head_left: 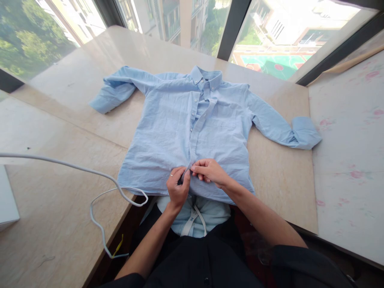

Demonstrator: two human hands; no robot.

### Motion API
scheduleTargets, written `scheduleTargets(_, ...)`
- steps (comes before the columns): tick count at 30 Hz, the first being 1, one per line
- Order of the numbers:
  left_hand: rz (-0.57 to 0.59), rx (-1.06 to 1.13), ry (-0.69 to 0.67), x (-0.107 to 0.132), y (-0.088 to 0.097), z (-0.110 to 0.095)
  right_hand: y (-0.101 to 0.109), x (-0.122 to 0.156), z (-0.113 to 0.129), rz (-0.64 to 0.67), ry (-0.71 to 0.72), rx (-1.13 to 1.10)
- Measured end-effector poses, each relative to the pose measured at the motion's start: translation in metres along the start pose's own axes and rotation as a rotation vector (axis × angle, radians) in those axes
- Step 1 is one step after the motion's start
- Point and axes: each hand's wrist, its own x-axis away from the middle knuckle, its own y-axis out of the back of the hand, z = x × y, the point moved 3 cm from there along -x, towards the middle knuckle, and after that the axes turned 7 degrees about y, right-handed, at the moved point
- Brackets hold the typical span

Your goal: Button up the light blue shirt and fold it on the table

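Observation:
A light blue long-sleeved shirt [168, 132] lies face up on a beige stone counter [279, 176], collar away from me and both sleeves spread outward. My left hand [177, 188] pinches the button strip near the hem; a ring shows on one finger. My right hand [209, 171] pinches the same strip from the other side, fingertips almost touching the left hand's. The upper placket lies partly apart below the collar. The hem hangs slightly over the counter's near edge.
A white cable [99, 176] loops across the counter at the left and hangs off its edge. A white object [7, 200] sits at the far left. A floral-patterned surface [348, 152] adjoins on the right. Large windows run behind the counter.

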Motion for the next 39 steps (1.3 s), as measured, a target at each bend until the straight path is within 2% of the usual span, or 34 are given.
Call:
scheduleTargets(4,0.120,0.063,0.113,-0.006,0.004,-0.004,0.000,0.002,0.002,-0.032,0.014,-0.005)
scheduleTargets(10,0.260,0.098,0.354,-0.020,0.010,-0.009,-0.002,0.005,0.002,-0.089,0.061,-0.009)
scheduleTargets(14,0.284,0.162,0.512,-0.023,0.009,-0.006,-0.003,0.005,0.001,-0.117,0.061,-0.034)
scheduleTargets(18,0.295,0.340,0.686,-0.022,0.005,-0.002,-0.003,0.006,0.002,-0.132,0.042,-0.081)
scheduleTargets(22,0.282,0.462,0.782,-0.023,0.002,-0.004,-0.002,0.005,0.004,-0.130,0.030,-0.111)
scheduleTargets(27,0.310,0.375,0.763,-0.027,0.004,-0.003,0.003,0.005,0.003,-0.099,0.085,-0.079)
scheduleTargets(31,0.450,0.224,0.684,-0.035,0.009,-0.003,0.006,0.004,0.003,-0.033,0.153,0.023)
scheduleTargets(36,0.634,-0.064,0.577,-0.040,0.021,-0.015,0.008,0.006,0.006,0.057,0.215,0.209)
scheduleTargets(38,0.644,-0.180,0.524,-0.039,0.030,-0.017,0.015,0.011,0.010,0.038,0.261,0.299)
scheduleTargets(39,0.612,-0.222,0.502,-0.040,0.035,-0.016,0.021,0.016,0.012,0.000,0.295,0.360)
